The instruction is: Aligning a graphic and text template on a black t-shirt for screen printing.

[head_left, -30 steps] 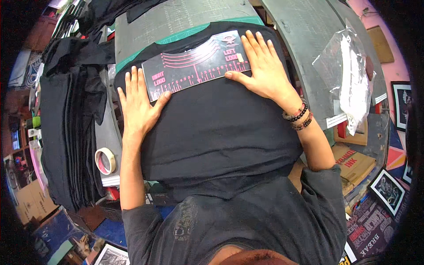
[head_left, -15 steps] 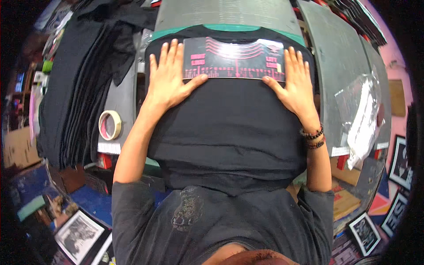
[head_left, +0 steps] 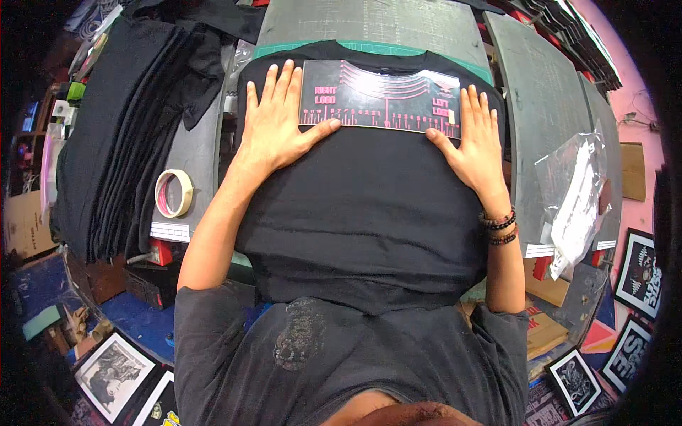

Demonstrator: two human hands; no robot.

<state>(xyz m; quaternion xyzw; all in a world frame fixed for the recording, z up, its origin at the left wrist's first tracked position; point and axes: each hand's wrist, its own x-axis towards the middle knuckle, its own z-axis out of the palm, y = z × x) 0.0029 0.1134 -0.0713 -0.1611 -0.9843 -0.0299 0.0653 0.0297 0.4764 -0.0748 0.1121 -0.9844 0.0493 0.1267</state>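
Clear ruler (head_left: 387, 99) with pink markings: upper centre of frame, lying flat across the chest of a black T-shirt (head_left: 369, 188), just below the collar. Left hand (head_left: 275, 131): flat on shirt at ruler's left end, fingers slightly spread, thumb at lower edge; grasping nothing. Right hand (head_left: 477, 145): likewise flat at right end, thumb out toward lower edge, fingers slightly apart; beaded bracelets (head_left: 500, 227) on wrist. Grey board (head_left: 355, 21) shows beyond collar, top centre. Tape roll (head_left: 187, 193): left of centre. Black garments (head_left: 121, 142): layered, upper left. Clear plastic bag (head_left: 572, 206): right side, white contents.
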